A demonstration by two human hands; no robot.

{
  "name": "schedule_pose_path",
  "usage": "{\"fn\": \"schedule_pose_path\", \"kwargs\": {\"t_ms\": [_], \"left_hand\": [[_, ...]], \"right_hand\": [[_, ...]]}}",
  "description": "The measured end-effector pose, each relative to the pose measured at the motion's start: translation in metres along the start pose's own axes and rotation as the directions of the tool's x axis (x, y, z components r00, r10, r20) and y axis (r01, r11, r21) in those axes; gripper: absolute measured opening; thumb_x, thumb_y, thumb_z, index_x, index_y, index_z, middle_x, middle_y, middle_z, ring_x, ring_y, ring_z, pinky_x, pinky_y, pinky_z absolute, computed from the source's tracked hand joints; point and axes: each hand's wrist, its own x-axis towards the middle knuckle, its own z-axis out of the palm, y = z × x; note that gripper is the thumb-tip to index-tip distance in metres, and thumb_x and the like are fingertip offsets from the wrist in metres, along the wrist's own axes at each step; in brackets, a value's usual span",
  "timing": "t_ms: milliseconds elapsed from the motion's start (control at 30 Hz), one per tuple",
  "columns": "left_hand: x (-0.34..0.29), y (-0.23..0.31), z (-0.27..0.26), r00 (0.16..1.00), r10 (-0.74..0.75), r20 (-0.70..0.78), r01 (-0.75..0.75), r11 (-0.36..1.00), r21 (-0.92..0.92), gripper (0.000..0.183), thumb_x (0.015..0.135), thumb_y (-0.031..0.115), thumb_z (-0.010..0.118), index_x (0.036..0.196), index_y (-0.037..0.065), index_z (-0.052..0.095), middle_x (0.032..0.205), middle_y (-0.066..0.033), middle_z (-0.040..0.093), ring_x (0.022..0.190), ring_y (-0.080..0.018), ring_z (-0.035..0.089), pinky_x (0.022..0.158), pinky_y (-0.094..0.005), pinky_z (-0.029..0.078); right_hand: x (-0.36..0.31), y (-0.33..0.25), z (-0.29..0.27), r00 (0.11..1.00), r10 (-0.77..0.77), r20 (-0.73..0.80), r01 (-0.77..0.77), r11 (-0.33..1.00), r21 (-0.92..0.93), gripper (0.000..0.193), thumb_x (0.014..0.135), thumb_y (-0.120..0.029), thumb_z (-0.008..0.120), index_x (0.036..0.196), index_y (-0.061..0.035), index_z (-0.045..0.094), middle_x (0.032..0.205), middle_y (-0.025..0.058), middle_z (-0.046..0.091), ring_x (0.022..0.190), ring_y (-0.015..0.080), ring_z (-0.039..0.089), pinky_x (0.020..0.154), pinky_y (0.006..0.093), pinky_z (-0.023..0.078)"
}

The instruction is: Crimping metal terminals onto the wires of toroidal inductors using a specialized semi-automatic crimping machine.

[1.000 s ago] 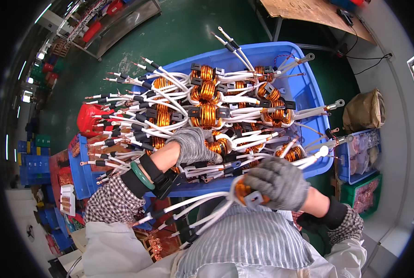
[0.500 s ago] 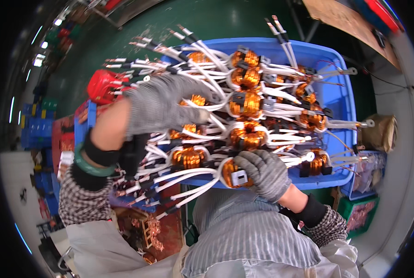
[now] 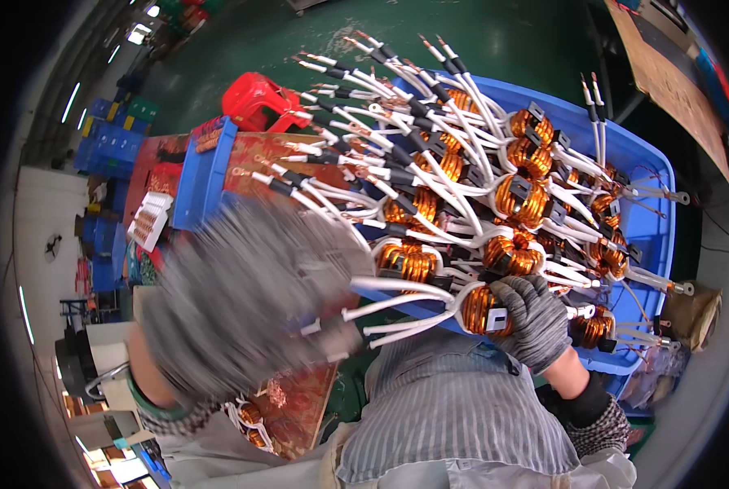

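Note:
My right hand (image 3: 534, 322), in a grey knit glove, is closed round the edge of a copper-wound coil (image 3: 479, 310) with a white-and-grey clip on its side. This coil is at the near edge of the blue bin (image 3: 662, 220), its white leads pointing left. My left hand (image 3: 254, 293), also gloved, is smeared by motion just left of those leads. It covers their far ends, and whether its fingers grip them cannot be seen. Several more coils (image 3: 521, 200) are piled in the bin, many with leads (image 3: 454, 191) that have black sleeves and bare copper ends.
Left of the bin stand a red table (image 3: 287, 151), a narrow blue tray (image 3: 197, 179) and a red plastic stool (image 3: 258, 98). A white strip-shaped rack (image 3: 150, 220) lies by the tray. At the right are a brown sack (image 3: 695, 318) and a wooden board (image 3: 666, 90).
My left hand has come off the piled coils, moving left and nearer to me. My right hand stays on the same coil. The whole view has shifted and turned.

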Motion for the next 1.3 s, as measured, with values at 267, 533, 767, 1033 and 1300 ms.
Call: {"fn": "schedule_pose_path", "kwargs": {"t_ms": [267,533,767,1033,1300], "left_hand": [[-0.075,-0.048,-0.03,0.733,-0.474,-0.487,0.391,0.88,-0.268,0.039,0.072,0.019,0.069,0.106,0.005,0.058,0.1,-0.0095,0.061,0.092,-0.0201,0.058,0.08,-0.0307,0.044],[-0.033,0.059,0.097,0.987,-0.134,0.089,0.127,0.989,0.073,0.044,0.079,0.031,0.047,0.117,0.008,0.048,0.126,-0.0149,0.04,0.119,-0.0283,0.038,0.101,-0.047,0.026],[0.026,0.05,0.213,0.989,-0.038,-0.145,0.077,0.96,0.269,0.053,0.075,0.028,0.048,0.118,-0.001,0.046,0.118,-0.0152,0.049,0.115,-0.0291,0.042,0.105,-0.0473,0.018],[0.041,0.056,0.199,0.987,-0.159,0.026,0.157,0.987,0.042,0.068,0.075,0.043,0.051,0.124,-0.004,0.039,0.122,-0.017,0.045,0.119,-0.0296,0.037,0.106,-0.047,0.01],[0.055,0.06,0.223,0.985,-0.159,-0.066,0.157,0.987,-0.03,0.071,0.067,0.048,0.06,0.116,0.0,0.044,0.114,-0.0176,0.049,0.108,-0.0311,0.045,0.1,-0.0426,0.025]], "right_hand": [[0.01,-0.001,0.0,0.995,-0.104,0.01,0.104,0.994,0.023,0.063,0.044,-0.023,0.077,0.1,-0.0076,0.054,0.091,0.0107,0.056,0.082,0.0314,0.054,0.068,0.0393,0.046],[0.011,-0.002,0.01,0.998,-0.053,-0.032,0.055,0.996,0.068,0.059,0.049,-0.024,0.075,0.101,-0.0061,0.054,0.09,0.0129,0.056,0.081,0.0313,0.054,0.073,0.0414,0.045],[0.015,0.014,-0.039,0.991,0.027,0.133,-0.094,0.841,0.532,0.056,0.056,-0.027,0.075,0.103,-0.0047,0.054,0.093,0.0145,0.054,0.086,0.0327,0.053,0.077,0.0403,0.044],[0.065,0.029,-0.035,0.912,0.132,0.388,-0.031,0.967,-0.254,0.066,0.064,-0.041,0.068,0.116,-0.0051,0.048,0.095,0.0171,0.058,0.09,0.0314,0.054,0.078,0.0401,0.043],[0.072,0.045,-0.032,0.915,-0.096,0.391,0.149,0.983,-0.106,0.061,0.066,-0.043,0.064,0.117,-0.0122,0.052,0.082,0.0178,0.056,0.076,0.0325,0.055,0.068,0.0403,0.043]]}}
